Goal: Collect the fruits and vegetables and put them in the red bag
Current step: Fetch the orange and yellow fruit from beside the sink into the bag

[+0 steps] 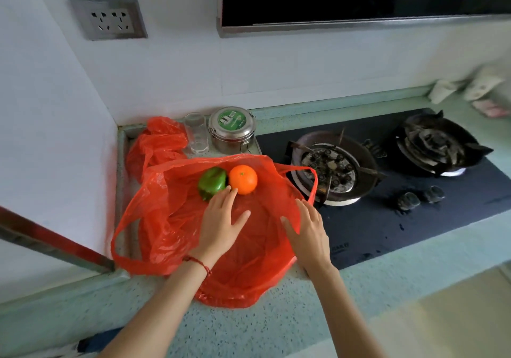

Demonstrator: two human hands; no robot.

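Sitting at centre-left of the frame, red bag (171, 219) lies spread wide on the green speckled counter (249, 330), mouth gaping upward, one handle loop hanging toward the counter's left edge by the wall. A second crumpled red bag (157, 142) sits behind it in the upper-left corner, touching a clear glass (196, 133); steel tin with green lid (231, 131) just right of the glass. Green pepper (211, 183) and orange (243, 179) rest side by side, touching, on the far part of the open bag's plastic. Left hand (221, 227) lies flat inside the bag, fingers straight, tips touching pepper and orange, gripping nothing. Right hand (309, 233) rests at the bag's right rim, fingers extended over the red plastic, thumb under the edge; cannot tell if it pinches it. Right of the bag, black gas hob (387, 219) with two burners, bag's right handle overlapping the near burner. Bare counter strip runs along frame bottom.
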